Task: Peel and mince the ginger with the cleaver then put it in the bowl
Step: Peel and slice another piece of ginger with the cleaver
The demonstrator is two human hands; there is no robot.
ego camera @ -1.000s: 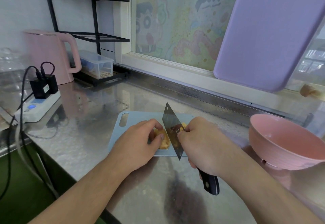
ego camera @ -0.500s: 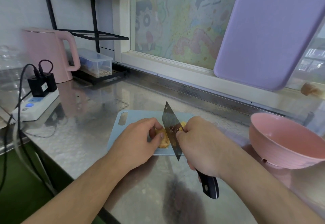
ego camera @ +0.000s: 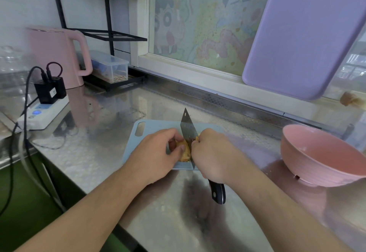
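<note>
Head view: we see the left hand (ego camera: 156, 153) pinching the knobbly, tan ginger (ego camera: 183, 150) on the smooth pale-blue cutting board (ego camera: 150, 133), fingertips touching the cleaver (ego camera: 188, 131) blade. The right hand (ego camera: 212, 154) grips its black handle. We judge the blade could nick those fingers, or the board skid on the slick steel bench (ego camera: 103, 148). The glossy pink bowl (ego camera: 320, 156) waits right.

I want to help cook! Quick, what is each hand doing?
Left hand: holding the yellowish ginger piece on the pale blue cutting board.
Right hand: gripping the black-handled steel cleaver.
</note>
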